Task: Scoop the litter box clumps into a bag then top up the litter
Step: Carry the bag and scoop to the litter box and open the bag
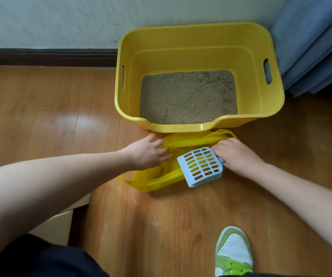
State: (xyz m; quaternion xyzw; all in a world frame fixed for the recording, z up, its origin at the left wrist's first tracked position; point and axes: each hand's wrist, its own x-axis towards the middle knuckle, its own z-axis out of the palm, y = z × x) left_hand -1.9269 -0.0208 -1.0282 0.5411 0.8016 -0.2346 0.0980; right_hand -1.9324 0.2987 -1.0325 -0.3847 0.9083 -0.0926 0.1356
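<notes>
The floor (31, 120) was brown wood plank, and on it, against the wall (51, 19), stood the yellow box (199, 37), the landmark here. A blue curtain (317, 43) hung just right of the box. Inside the box lay a bed of tan litter (187, 98), lumpier toward its far right corner. Just in front of the box's low front lip a yellow bag (161, 180) lay crumpled on the floor, touching the box or nearly so. The left hand (147, 154) rested on the bag's left side with fingers fairly straight, gripping nothing that I could see. The right hand (237, 154) was curled round the handle of a pale blue slotted scoop (201, 166), whose blade lay over the bag. Nearer the person than the bag stood a green and white shoe (234, 252).
</notes>
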